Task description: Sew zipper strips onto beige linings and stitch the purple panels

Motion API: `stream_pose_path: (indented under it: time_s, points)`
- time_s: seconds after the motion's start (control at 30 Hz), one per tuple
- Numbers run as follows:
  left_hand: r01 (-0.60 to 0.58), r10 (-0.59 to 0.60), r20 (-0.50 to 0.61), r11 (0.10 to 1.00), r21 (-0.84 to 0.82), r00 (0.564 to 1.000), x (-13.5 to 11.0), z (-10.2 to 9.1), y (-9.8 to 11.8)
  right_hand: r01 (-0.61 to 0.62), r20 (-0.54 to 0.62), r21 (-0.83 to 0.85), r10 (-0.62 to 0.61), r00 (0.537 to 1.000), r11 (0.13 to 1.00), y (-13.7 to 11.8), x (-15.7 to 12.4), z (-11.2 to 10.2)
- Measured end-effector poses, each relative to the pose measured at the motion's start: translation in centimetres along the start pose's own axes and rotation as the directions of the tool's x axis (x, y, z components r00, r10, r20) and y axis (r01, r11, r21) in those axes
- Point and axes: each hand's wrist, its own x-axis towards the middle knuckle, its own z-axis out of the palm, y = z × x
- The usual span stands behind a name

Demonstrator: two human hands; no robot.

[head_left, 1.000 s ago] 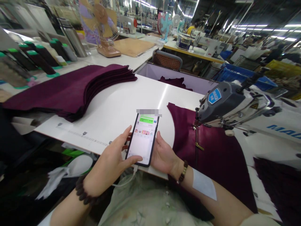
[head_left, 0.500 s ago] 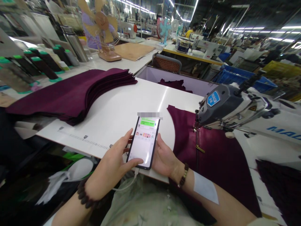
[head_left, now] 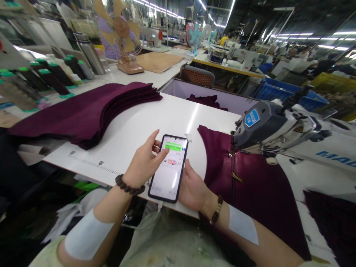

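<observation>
Phone (head_left: 167, 180), dark-rimmed and screen up, is held above the front edge of the white worktop (head_left: 150, 115). Its screen shows green message bubbles near the top, with characters too small to read, and a row of little pictures below them. A white cable (head_left: 160, 207) is plugged into its bottom end.

The right hand (head_left: 194, 190) cradles the phone from its right side, thumb standing along the edge; its other fingers are mostly hidden behind the phone, so how tightly they close cannot be seen. The left hand (head_left: 143, 161) is loosely parted: thumb tip over the green bubbles, index finger stretched upward, the rest bent near the phone's left edge. Whether that thumb presses the glass or hovers cannot be told.

Just right of the hands, a burgundy panel (head_left: 261, 193) with a zip and a brass-coloured pull (head_left: 237, 178) lies under the needle of a sewing machine (head_left: 267, 126). Its blue badge reads MAQI; larger blue letters on the arm start "MA" and run off the picture. A printed scale (head_left: 94, 164) marks the worktop's front left, near a burgundy stack (head_left: 91, 111). Green-ended thread cones (head_left: 54, 81) stand beyond.
</observation>
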Motion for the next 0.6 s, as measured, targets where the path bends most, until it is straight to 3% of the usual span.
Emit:
stream_pose_path:
  time_s: [0.27, 0.43, 0.6]
  points:
    - [-0.006, 0.009, -0.025, 0.994, 0.109, 1.0, 0.1, 0.4, -0.2, -0.006, -0.029, 0.012, 0.007, 1.0, 1.0, 0.0, 0.0, 0.3]
    - [0.009, -0.006, -0.034, 0.998, 0.067, 0.999, 0.2, 0.1, 0.1, 0.005, -0.011, 0.001, -0.005, 1.0, 1.0, -0.1, 0.0, 0.3]
    - [0.012, -0.013, 0.038, 1.0, 0.029, 0.999, -2.2, 0.0, -0.3, 0.045, 0.011, 0.016, -0.045, 0.999, 0.999, -0.1, -0.1, 0.1]
